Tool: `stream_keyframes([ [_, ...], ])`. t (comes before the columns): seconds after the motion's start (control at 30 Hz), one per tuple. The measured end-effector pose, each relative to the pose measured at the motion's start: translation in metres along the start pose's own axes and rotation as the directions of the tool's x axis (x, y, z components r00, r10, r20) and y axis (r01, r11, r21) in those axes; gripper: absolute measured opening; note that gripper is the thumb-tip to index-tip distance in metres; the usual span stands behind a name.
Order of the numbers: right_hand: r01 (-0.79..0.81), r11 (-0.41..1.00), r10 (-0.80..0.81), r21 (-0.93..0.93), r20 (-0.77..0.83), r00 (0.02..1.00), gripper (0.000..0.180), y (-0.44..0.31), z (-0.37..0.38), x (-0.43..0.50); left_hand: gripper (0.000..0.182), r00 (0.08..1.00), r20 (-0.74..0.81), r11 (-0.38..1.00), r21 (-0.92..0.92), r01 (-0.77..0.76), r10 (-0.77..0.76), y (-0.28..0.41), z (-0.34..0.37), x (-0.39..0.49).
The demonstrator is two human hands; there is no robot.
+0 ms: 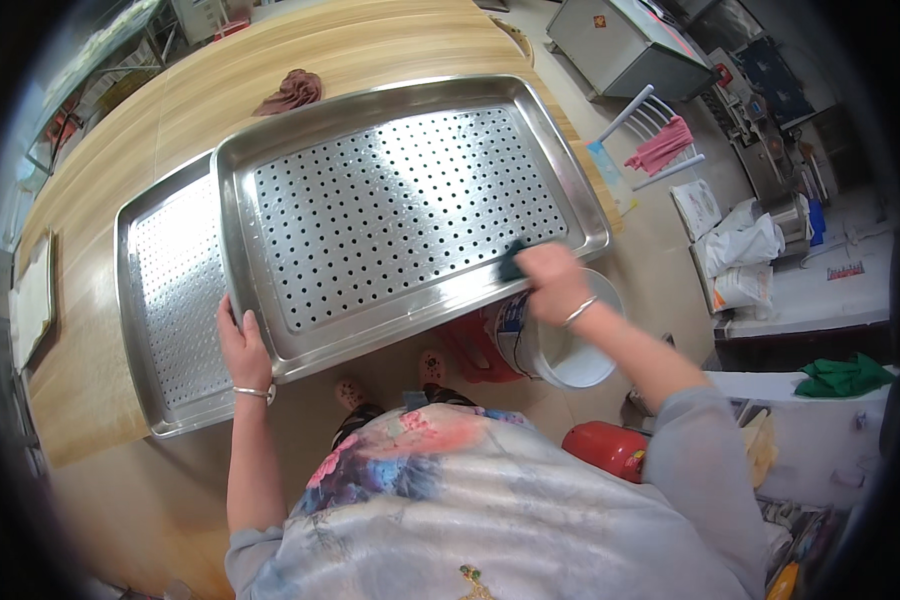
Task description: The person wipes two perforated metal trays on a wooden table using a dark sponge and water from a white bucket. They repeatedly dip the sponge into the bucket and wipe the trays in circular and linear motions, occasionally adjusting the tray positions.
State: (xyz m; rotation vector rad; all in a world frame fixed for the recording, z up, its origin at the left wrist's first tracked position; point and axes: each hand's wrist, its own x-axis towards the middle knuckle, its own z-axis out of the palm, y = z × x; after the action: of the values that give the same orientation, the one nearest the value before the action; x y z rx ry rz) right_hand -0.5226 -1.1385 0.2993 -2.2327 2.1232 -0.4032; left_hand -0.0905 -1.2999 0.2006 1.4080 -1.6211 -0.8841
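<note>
A large perforated stainless-steel tray lies before me, its left side overlapping a second perforated steel tray. Wet specks show on its shiny surface. My left hand grips the upper tray's near-left rim, thumb over the edge. In my right hand is a dark green cloth or scouring pad, pressed to the near-right inner edge of that tray. Part of the pad is hidden by my fingers. Below my right wrist stands a white plastic bucket with pale liquid inside.
The trays rest on a wood-grain table, overhanging its near edge. A crumpled brown cloth lies behind them. Beneath the bucket is a red stool. A red gas cylinder stands at my right, and a chair with a pink cloth farther off.
</note>
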Motion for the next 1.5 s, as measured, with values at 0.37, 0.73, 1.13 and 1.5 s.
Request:
stream_keyframes([
  [0.37, -0.317, 0.895, 0.436, -0.314, 0.473, 0.765, 0.096, 0.081, -0.013, -0.004, 0.042, 0.996, 0.013, 0.995, -0.053, 0.089, -0.088, 0.015, -0.002, -0.004],
  [0.73, -0.432, 0.880, 0.462, -0.197, 0.148, 0.875, 0.103, 0.117, 0.074, 0.194, 0.044, 0.999, -0.025, 0.986, 0.159, 0.048, -0.045, 0.028, -0.002, -0.005],
  [1.13, 0.456, 0.767, -0.521, 0.452, 0.024, 0.853, 0.090, -0.102, 0.129, 0.162, 0.046, 1.000, -0.002, 0.987, 0.161, 0.007, -0.006, 0.013, -0.004, -0.008],
  [1.5, 0.009, 0.979, -0.026, 0.204, 0.078, 0.997, 0.093, -0.023, 0.095, 0.182, 0.044, 1.000, -0.007, 0.971, 0.241, -0.001, 0.003, 0.006, -0.004, -0.002],
])
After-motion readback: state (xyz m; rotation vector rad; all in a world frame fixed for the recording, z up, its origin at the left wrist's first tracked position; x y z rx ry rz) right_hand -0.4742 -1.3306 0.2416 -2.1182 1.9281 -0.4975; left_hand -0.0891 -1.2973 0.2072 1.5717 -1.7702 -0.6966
